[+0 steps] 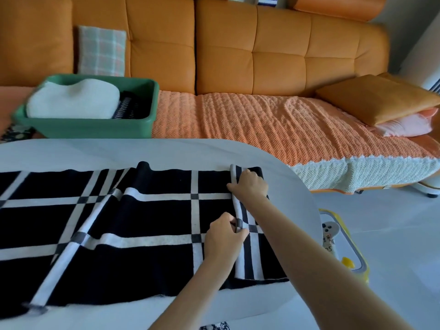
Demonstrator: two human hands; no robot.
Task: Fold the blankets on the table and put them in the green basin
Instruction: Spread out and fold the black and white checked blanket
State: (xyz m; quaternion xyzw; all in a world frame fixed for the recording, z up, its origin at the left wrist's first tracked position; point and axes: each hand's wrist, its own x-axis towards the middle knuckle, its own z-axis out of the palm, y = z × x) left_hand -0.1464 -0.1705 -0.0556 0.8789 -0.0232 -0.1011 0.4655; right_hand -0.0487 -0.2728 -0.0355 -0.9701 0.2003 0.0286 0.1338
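Our left hand (223, 241) is curled, with thumb and fingers pinching the raised fold at the right end of the black-and-white checked blanket (142, 222). Our right hand (251, 184) sits a little farther from us on the same ridge, near the blanket's far edge. Its fingers are bent over the cloth and grip it. Neither hand holds anything but blanket.

We judge the step in hand to be the first fold, bringing this short right end over toward the left. To do it well, we should lift both hands together and level. The edge between them should stay taut so the white stripes line up when the end comes down. A ruck runs across the middle of the cloth, and we should smooth it flat before or just after the fold lands. The blanket's left end runs out of view, so we cannot tell where the edges must meet.

From our hands the blanket spreads leftward, lying across the white desk (95, 153), its right end close to the desk's rounded edge. The green basin (95, 129) stands beyond the desk's far side on the orange sofa (262, 55), well apart from both hands and off to the left. It already holds a folded white blanket (71, 101), with a dark striped cloth (126, 106) beside it.
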